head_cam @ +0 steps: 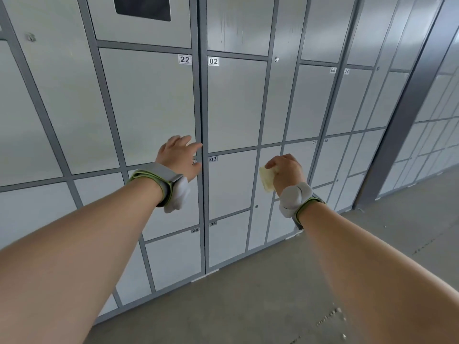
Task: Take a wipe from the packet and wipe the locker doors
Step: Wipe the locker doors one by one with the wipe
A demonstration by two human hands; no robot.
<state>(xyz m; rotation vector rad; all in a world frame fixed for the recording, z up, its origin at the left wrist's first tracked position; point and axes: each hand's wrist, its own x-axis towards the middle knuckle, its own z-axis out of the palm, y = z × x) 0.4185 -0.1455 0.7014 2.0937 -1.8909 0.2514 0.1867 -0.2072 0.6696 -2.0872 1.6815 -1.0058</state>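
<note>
A wall of grey locker doors fills the view, with door 22, door 02 and door 03 in the middle. My left hand lies with fingers spread against the lower right corner of door 22, at the dark frame post. My right hand grips a folded pale yellowish wipe in front of the narrow panel right of door 03; whether the wipe touches the metal I cannot tell. Both wrists wear grey bands. No wipe packet is in view.
The concrete floor runs along the foot of the lockers. A dark steel column stands at the right, with more lockers beyond it. A dark screen sits in the panel above door 22.
</note>
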